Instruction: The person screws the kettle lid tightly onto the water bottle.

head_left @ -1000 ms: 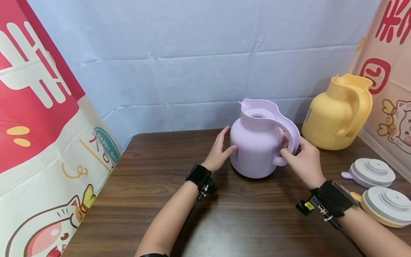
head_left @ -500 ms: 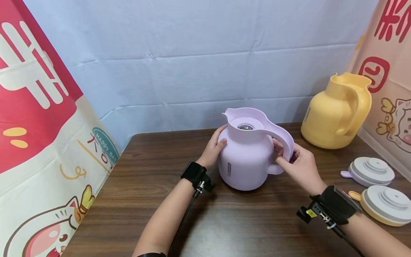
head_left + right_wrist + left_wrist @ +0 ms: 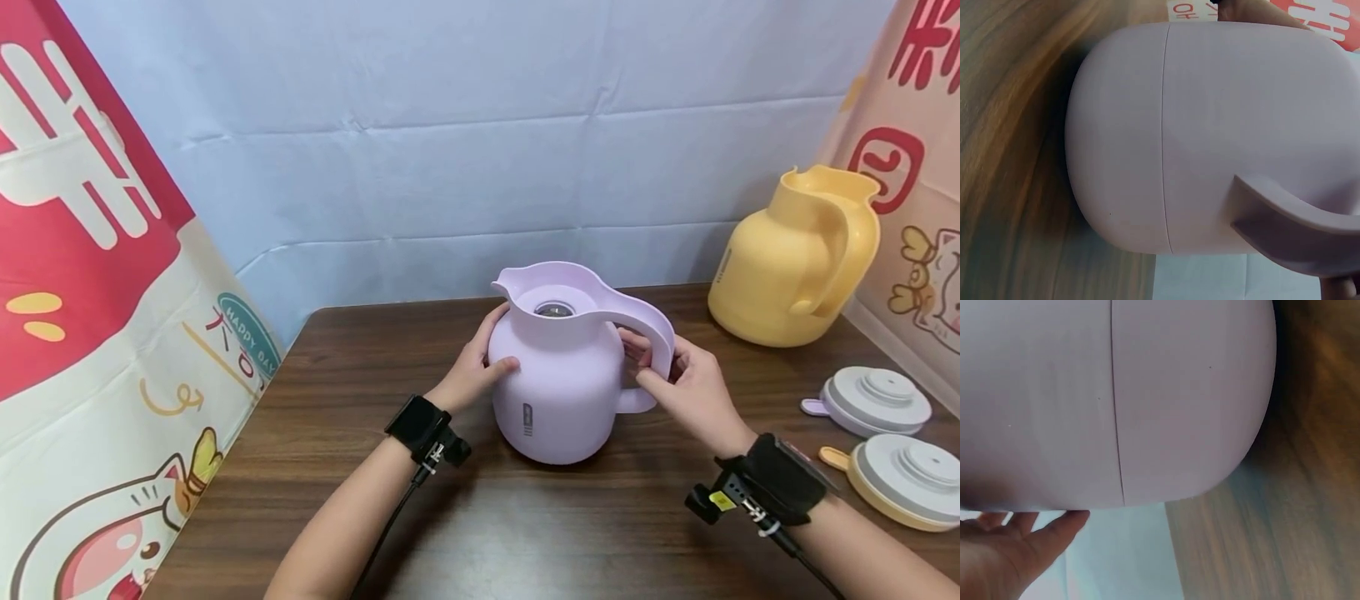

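A lilac thermos jug (image 3: 555, 392) stands upright at the middle of the table, its top lidless and its round inner mouth (image 3: 554, 309) showing. Its spout points left and its handle (image 3: 660, 333) right. My right hand (image 3: 693, 383) grips the handle, with the thumb in front and fingers passing through the loop. The left hand (image 3: 468, 367) lies against the jug's left side, thumb toward me and the other fingers reaching round behind. In the left wrist view, fingertips (image 3: 1072, 519) touch the jug's wall. The right wrist view shows the handle's lower end joining the body.
A yellow jug (image 3: 787, 267), also lidless, stands at the back right. Two grey-topped lids lie at the right, one lilac-rimmed (image 3: 873, 402) and one yellow-rimmed (image 3: 907, 483). A pale cloth (image 3: 450, 150) hangs behind the wooden table (image 3: 360, 375), and printed cloths hang at both sides.
The lilac jug has moved left and toward me, turning slightly so its label faces forward. My left hand has come onto its side; the right hand has stayed on the handle.
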Motion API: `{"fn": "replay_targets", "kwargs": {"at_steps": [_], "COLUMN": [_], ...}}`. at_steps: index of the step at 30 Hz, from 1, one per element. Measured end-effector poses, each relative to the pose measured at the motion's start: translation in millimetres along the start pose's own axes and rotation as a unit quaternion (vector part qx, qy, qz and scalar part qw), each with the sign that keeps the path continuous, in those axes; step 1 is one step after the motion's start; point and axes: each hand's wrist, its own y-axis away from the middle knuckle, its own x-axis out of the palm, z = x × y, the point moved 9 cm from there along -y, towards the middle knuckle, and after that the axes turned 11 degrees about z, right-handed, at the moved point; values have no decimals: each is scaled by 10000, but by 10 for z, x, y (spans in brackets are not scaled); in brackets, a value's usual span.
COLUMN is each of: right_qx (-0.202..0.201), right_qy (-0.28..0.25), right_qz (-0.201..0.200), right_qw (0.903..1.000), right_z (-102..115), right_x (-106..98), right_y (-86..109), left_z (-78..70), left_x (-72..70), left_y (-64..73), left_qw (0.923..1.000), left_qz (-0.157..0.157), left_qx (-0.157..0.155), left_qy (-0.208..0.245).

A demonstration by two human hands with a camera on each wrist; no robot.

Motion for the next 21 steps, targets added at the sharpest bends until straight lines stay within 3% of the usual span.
{"fn": "replay_targets", "kwargs": {"at_steps": [6, 13, 21], "right_qx": [-22, -228, -196], "right_qy": [-285, -460, -615], "right_qz": [276, 378, 672], "right_qw": [9992, 9980, 9956], "right_z": [31, 47, 53], "right_x": [89, 179, 297], "right_y": [-1, -40, -41], "left_z": [197, 109, 21], "left_x": [16, 28, 57], "left_y": [142, 354, 608], "left_qw": [9999, 9996, 9980], "left_qz": [-86, -207, -591], "left_qx": [-40, 68, -207], "left_qy": [127, 172, -26]}}
